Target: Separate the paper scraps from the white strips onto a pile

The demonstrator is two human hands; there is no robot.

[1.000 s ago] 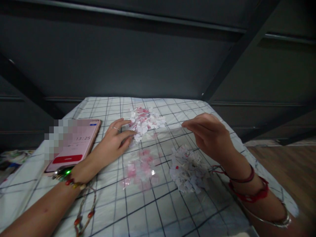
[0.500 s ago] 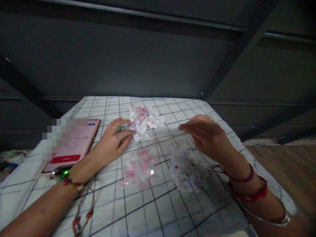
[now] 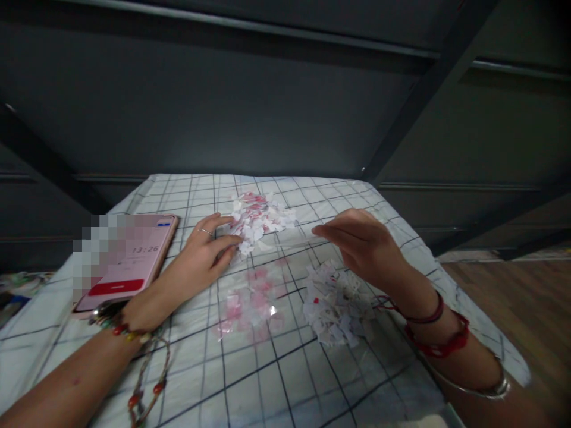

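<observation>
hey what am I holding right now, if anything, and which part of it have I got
Your right hand pinches what looks like clear plastic film by its far edge; whether your left hand grips it too, I can't tell.

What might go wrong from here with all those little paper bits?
The right hand pinches what looks like thin clear plastic; its grip could slip, or the plastic might tear.
The left hand's fingertips are right at the far paper pile, so a small nudge could scatter those loose scraps.
The near paper pile lies close to the right wrist, which might brush it.
</observation>
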